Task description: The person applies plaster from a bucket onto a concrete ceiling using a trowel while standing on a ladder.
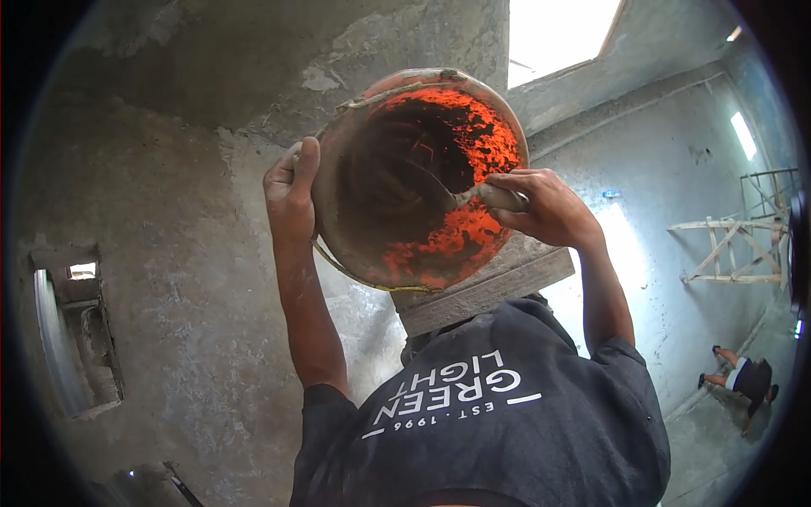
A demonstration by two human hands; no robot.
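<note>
A mortar-caked orange bucket (pixel 473 228) is tilted so that its mouth faces me, above a wooden plank (pixel 490 291). Grey residue coats much of its inner wall, with bright orange showing through on the right. My left hand (pixel 291 190) grips the bucket's rim at the left, thumb up and fingers mostly hidden behind the wall. In my right hand (pixel 545 203) is the handle of a trowel (pixel 500 198), fingers wrapped round it. The trowel's blade reaches into the bucket and is dim and blurred there. A thin bucket handle (pixel 363 277) hangs along the lower left rim.
Rough plastered wall (pixel 186 279) fills the left and back. A niche (pixel 80 329) lies at far left, and a bright window opening (pixel 557 38) at top. Wooden scaffolding (pixel 735 245) stands at right. Another person (pixel 748 376) bends over the floor at lower right.
</note>
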